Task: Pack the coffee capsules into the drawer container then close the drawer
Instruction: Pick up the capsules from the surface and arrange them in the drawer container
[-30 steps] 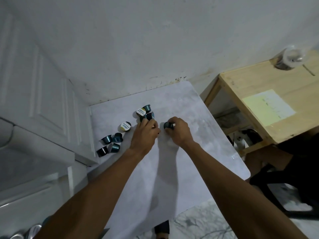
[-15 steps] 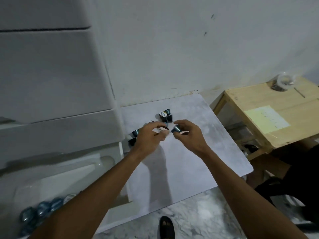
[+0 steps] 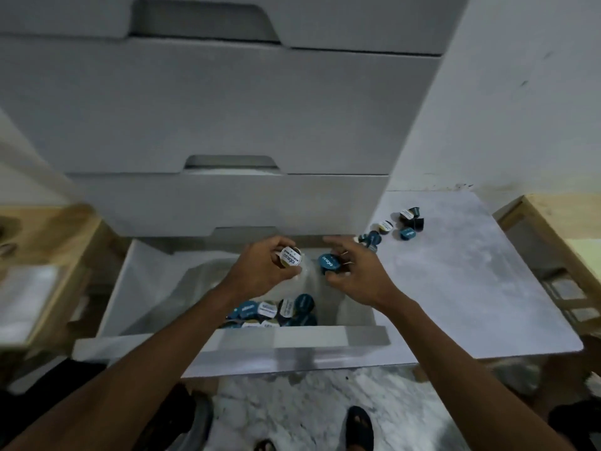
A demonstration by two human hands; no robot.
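The bottom drawer [image 3: 227,346] of a white drawer unit stands pulled out. Several teal and white-lidded coffee capsules [image 3: 276,312] lie piled at its front. Over the open drawer, my left hand [image 3: 260,271] grips a white-lidded capsule [image 3: 290,256]. Beside it, my right hand [image 3: 354,271] holds a teal-lidded capsule [image 3: 328,262], fingers partly spread. More loose capsules [image 3: 393,227] lie on the marble tabletop [image 3: 471,281] to the right of the unit.
Two shut drawers [image 3: 211,109] rise above the open one. Wooden furniture [image 3: 566,242] flanks the table at right, and more wood [image 3: 42,249] at left. My sandalled feet [image 3: 357,424] stand on the marbled floor below the drawer front.
Both hands picked up a capsule each from the tabletop and carried them left, over the open drawer. My view swung left and down onto the drawer unit.
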